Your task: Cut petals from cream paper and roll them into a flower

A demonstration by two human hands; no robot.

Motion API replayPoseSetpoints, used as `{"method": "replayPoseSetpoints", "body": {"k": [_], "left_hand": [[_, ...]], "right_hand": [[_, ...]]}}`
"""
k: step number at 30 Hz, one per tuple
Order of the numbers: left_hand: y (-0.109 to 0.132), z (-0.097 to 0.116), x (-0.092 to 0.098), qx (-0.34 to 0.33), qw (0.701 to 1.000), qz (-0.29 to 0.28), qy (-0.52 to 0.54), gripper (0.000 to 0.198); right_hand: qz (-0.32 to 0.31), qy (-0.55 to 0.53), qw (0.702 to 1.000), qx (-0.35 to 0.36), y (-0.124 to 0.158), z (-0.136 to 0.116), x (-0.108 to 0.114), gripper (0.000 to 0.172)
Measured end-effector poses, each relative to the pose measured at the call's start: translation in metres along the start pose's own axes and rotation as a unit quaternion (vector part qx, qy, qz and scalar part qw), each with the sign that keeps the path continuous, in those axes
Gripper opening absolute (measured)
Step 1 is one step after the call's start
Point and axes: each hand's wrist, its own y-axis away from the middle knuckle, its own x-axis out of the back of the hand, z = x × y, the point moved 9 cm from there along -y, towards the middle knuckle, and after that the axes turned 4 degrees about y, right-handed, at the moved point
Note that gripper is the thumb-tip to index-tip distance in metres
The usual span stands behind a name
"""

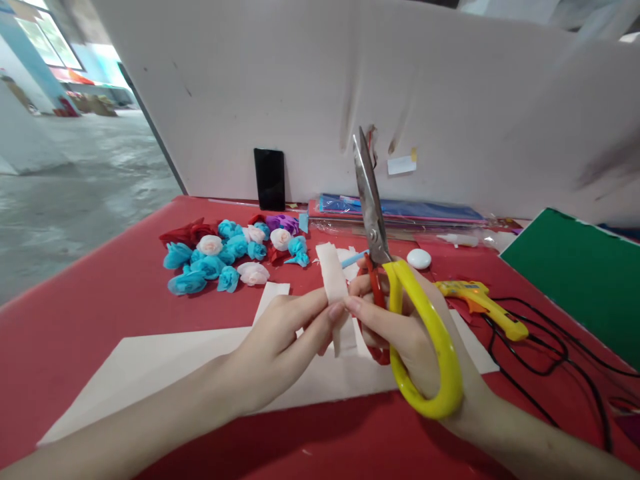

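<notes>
Between the fingertips of both hands is a pale strip of paper point(332, 272), its upper end standing up and its lower end hanging down. My left hand point(285, 340) pinches it from the left. My right hand point(400, 327) also pinches the strip, with thumb and fingertips. Hooked over that hand are scissors point(371, 207) with one yellow and one red handle, blades pointing up and closed together. Beneath the hands lies a large pale paper sheet point(175, 367), partly covered by the left forearm.
Several blue, pink, red and purple paper flowers point(220, 257) are heaped at the back left. A phone point(270, 179) leans against the white panel point(300, 80). At the right are a yellow glue gun point(483, 307) with a black cord, a white oval object point(419, 259) and a green board point(575, 280).
</notes>
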Motion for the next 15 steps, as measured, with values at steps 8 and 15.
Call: {"method": "replayPoseSetpoints", "body": {"k": [8,15], "left_hand": [[-0.001,0.003,0.001,-0.026,0.999,0.007,-0.031,0.033],[0.009,0.036,0.054,-0.112,0.975,0.168,-0.095,0.027]], "right_hand": [[0.013,-0.049,0.999,-0.01,0.0,0.003,-0.001,0.034],[-0.066,-0.134,0.988,-0.02,-0.001,0.02,-0.019,0.016]]}}
